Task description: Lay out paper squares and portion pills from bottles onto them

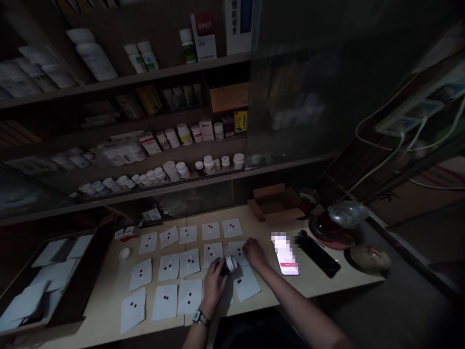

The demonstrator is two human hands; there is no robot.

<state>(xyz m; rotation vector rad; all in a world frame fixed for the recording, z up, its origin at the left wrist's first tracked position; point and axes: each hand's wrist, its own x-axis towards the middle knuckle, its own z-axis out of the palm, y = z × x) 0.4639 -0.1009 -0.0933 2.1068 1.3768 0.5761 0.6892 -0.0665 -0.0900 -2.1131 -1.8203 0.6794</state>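
My left hand point(214, 282), a watch point(200, 318) on its wrist, is wrapped round a dark pill bottle point(230, 265) with a white top end, tilted to the right over the papers. My right hand point(255, 254) has its fingers drawn together at the right edge of a paper square point(236, 246) in the middle row; whatever they pinch is hidden. Rows of white paper squares cover the table, most bearing small dark red pills point(166, 297), and several in the back and middle rows also carry white ones. Part of the front row is hidden behind my left hand and the bottle.
A lit phone point(286, 257) and a black device point(319, 254) lie to the right. Behind them stands an open cardboard box point(275, 203). A tray point(72, 286) of papers is at left, near a round white cap point(125, 254). Shelves point(145, 194) of medicine bottles rise behind.
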